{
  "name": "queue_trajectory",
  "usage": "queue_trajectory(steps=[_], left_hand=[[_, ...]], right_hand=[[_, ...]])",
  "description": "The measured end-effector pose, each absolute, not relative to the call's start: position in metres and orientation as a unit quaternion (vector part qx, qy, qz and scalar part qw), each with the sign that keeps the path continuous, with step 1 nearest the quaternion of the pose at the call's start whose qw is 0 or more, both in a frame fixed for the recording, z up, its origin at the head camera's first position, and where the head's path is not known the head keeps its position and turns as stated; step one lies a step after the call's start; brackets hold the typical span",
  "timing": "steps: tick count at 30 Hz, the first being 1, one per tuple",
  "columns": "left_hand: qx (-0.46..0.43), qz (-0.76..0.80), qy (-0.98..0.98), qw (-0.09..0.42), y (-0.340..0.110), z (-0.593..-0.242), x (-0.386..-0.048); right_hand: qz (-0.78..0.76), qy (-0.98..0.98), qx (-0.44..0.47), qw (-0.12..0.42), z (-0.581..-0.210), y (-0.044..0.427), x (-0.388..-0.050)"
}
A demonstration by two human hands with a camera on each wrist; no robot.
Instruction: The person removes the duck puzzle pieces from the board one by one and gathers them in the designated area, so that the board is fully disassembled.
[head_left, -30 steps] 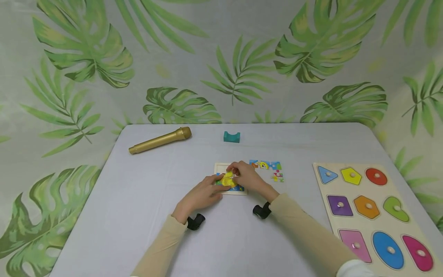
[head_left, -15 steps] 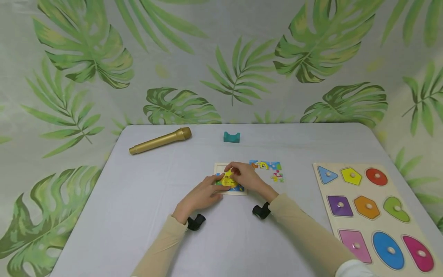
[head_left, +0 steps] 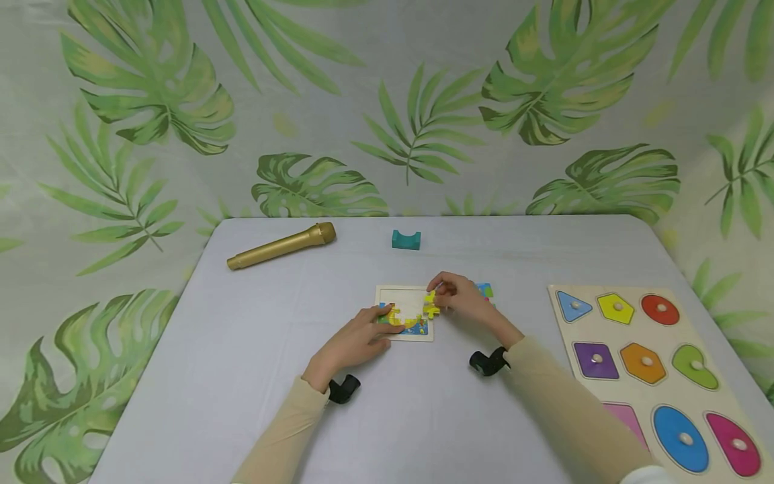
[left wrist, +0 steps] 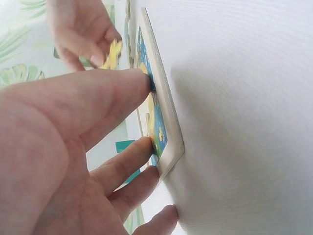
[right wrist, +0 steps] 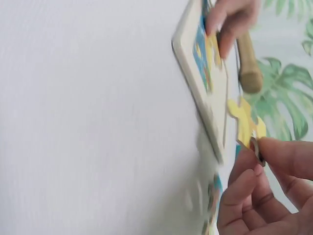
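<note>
A small wooden jigsaw puzzle tray lies mid-table, its lower part filled with a blue, green and yellow picture and its upper part bare. My left hand rests on the tray's left side; in the left wrist view, its fairly straight fingers touch the picture and the tray's edge. Just above the tray's right edge, my right hand pinches a yellow jigsaw puzzle piece. In the right wrist view, thumb and fingers hold the piece by one end, clear of the tray. It may be more than one piece joined.
Loose puzzle pieces lie right of the tray, partly hidden behind my right hand. A gold microphone lies at the back left, and a teal block stands behind the tray. A knobbed shape board occupies the right side.
My right hand has lifted yellow puzzle pieces out of the tray and moved right with them, baring the tray's middle. My left hand has stayed in place.
</note>
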State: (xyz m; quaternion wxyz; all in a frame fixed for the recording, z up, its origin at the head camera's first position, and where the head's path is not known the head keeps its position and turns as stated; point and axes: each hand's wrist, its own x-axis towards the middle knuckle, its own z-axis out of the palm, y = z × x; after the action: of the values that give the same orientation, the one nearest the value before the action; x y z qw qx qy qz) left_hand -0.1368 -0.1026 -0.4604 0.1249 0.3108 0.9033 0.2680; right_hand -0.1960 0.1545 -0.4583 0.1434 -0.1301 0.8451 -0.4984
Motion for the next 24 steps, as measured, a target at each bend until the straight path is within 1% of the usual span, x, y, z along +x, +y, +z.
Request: queue_trajectory(steps=[6, 12, 19, 24], left_hand=[[0.316, 0.275, 0.9, 0.119, -0.103, -0.459, -0.136], [0.316, 0.277, 0.899, 0.123, -0.103, -0.458, -0.136], [0.31, 0.281, 0.901, 0.117, -0.102, -0.458, -0.135], [0.31, 0.282, 0.9, 0.116, -0.102, -0.458, -0.134]], right_hand=[[-0.486, 0.854, -0.119, 0.145, -0.454, 0.19, -0.198], [-0.477, 0.863, -0.09, 0.144, -0.456, 0.211, -0.198], [-0.446, 0.877, -0.116, 0.138, -0.457, 0.214, -0.196], [-0.397, 0.901, -0.132, 0.109, -0.458, 0.21, -0.195]])
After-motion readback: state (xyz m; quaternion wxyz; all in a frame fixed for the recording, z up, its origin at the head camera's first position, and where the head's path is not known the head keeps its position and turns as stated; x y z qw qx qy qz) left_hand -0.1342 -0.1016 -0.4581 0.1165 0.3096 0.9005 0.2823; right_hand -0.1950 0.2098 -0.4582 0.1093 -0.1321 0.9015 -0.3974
